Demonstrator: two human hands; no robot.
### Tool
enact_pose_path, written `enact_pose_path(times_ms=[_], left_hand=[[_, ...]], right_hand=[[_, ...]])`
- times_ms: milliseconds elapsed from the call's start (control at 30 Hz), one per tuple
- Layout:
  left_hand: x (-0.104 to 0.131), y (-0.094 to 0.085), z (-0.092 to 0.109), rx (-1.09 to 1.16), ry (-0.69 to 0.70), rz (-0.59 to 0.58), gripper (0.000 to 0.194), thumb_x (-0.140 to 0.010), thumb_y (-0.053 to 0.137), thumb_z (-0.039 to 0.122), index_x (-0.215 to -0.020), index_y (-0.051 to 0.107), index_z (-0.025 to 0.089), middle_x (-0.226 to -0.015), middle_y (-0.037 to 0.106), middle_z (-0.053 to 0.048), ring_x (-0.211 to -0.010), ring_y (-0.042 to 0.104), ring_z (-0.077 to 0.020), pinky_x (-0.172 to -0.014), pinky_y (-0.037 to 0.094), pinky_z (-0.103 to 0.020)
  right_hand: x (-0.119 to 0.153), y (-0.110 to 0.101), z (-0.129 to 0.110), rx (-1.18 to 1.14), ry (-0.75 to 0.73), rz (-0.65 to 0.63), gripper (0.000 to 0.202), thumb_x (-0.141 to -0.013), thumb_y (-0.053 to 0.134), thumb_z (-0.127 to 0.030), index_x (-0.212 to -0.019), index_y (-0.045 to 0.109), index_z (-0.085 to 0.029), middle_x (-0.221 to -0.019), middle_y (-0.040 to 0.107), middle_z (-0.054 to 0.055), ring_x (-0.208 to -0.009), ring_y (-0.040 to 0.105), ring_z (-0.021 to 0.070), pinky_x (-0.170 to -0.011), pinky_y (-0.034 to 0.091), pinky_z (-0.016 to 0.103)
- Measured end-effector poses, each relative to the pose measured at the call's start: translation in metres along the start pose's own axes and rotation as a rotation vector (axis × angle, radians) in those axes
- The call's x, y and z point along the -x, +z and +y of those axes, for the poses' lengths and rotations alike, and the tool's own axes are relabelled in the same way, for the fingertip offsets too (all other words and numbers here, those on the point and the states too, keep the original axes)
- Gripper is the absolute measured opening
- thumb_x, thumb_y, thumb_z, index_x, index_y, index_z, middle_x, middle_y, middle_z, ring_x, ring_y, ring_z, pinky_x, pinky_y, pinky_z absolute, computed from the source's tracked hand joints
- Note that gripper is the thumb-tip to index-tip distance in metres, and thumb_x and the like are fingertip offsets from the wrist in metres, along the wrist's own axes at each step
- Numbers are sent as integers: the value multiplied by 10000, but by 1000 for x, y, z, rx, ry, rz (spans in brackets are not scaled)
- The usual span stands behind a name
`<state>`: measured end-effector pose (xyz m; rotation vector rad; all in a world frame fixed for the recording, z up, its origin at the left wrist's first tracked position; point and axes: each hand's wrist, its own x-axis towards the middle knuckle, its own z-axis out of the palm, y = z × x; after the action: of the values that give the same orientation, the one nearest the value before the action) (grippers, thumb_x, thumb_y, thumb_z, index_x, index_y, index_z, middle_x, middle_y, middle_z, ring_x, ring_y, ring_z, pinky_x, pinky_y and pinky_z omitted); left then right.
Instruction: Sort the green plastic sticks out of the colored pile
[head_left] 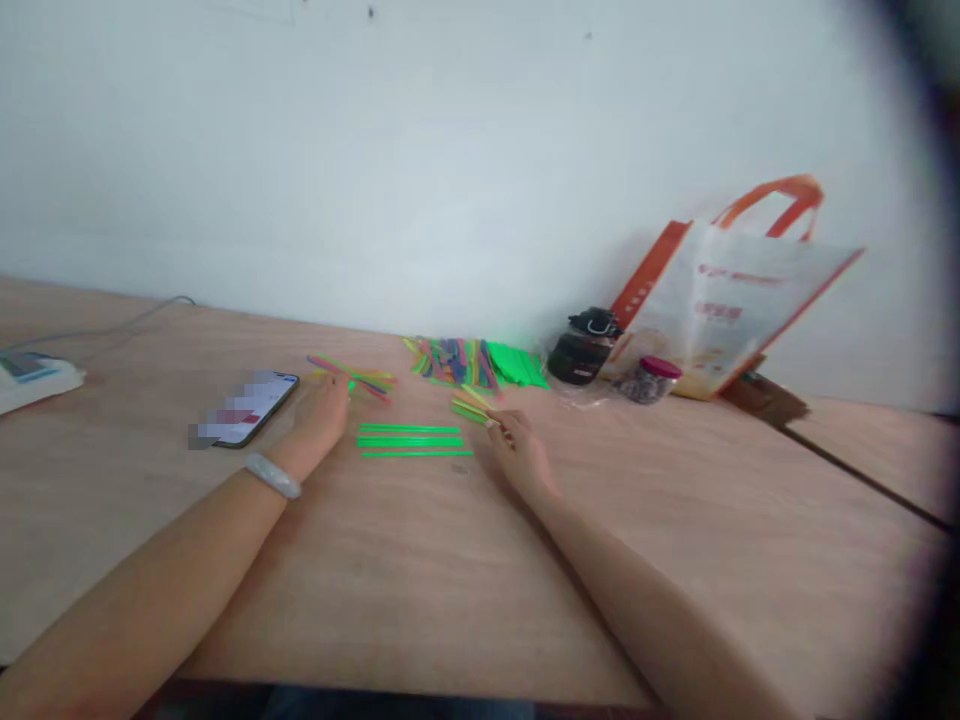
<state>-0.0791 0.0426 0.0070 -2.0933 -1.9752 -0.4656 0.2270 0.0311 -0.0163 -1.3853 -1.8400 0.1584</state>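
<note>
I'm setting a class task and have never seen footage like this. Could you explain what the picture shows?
There is no machine: these are a person's bare hands, seen from a camera worn on the head, looking forward and down. The right hand holds a few yellow-green sticks. The left hand is at some mixed sticks; its grip is unclear. Between the hands, green sticks lie on the table. Farther back is a colourful pile. A phone lies left; a bottle, jar and bag stand right.
</note>
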Motion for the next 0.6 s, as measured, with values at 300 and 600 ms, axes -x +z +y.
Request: enact_pose_path(times_ms=[300, 600], left_hand=[[7, -9, 21, 18, 136, 89, 239, -896, 442, 296, -1010, 541, 111, -1048, 554, -153, -1023, 523, -274, -865, 435, -402], [23, 11, 61, 338, 557, -143, 379, -905, 450, 376, -1210, 513, 160, -1226, 548, -108, -1146, 486, -227, -982, 380, -377]], right_hand=[[-12, -10, 28, 394, -64, -59, 281, -819, 455, -173, -1025, 645, -159, -1034, 607, 98, -1009, 515, 215, -919, 404, 339], [-14, -5, 16, 476, -58, -197, 291, -860, 446, -186, -1076, 637, -147, -1116, 631, 92, -1033, 543, 199, -931, 393, 304]])
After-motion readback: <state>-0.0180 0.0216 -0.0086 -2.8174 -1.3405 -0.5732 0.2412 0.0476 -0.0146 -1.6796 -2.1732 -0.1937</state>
